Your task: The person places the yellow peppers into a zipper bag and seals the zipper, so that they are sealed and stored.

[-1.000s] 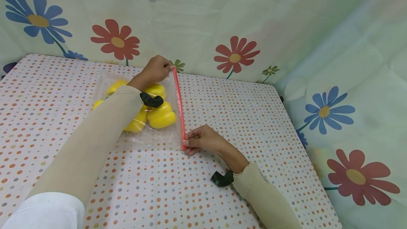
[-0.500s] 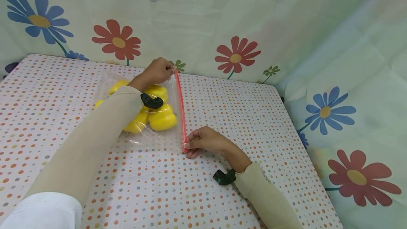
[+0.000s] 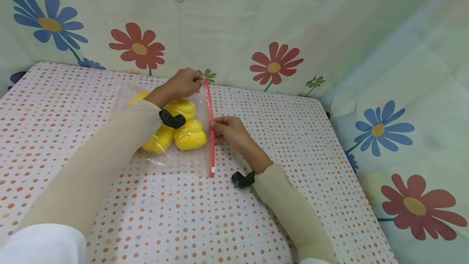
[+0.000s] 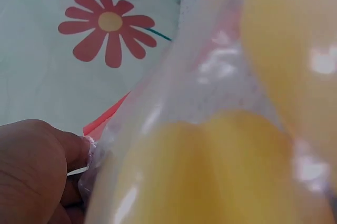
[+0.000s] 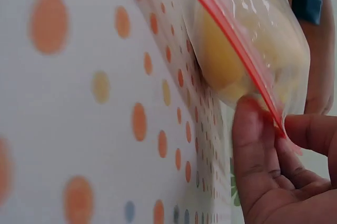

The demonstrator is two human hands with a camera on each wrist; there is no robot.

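A clear zip bag (image 3: pixel 172 160) lies on the table with several lobed yellow bell peppers (image 3: pixel 190 135) inside. Its red zip strip (image 3: pixel 211 150) runs along the right side, with a small white piece (image 3: pixel 213 170) at the near end. At the far end of that strip, my left hand (image 3: pixel 185 83) pinches the bag's corner. My right hand (image 3: pixel 232 133) pinches the strip about halfway along, and in the right wrist view thumb and fingers lie on both sides of the red strip (image 5: pixel 245 58). My left forearm covers part of the bag and some peppers.
A dotted cloth (image 3: pixel 176 223) covers the table. Behind it and to the right hangs a flowered curtain (image 3: pixel 220 19), close to the table's far edge. Each wrist carries a black strapped device, one on the left wrist (image 3: pixel 172 119) and one on the right (image 3: pixel 243 179).
My right hand has moved from the near end of the red strip to about its middle, away from me. The left hand keeps its pinch on the far corner.
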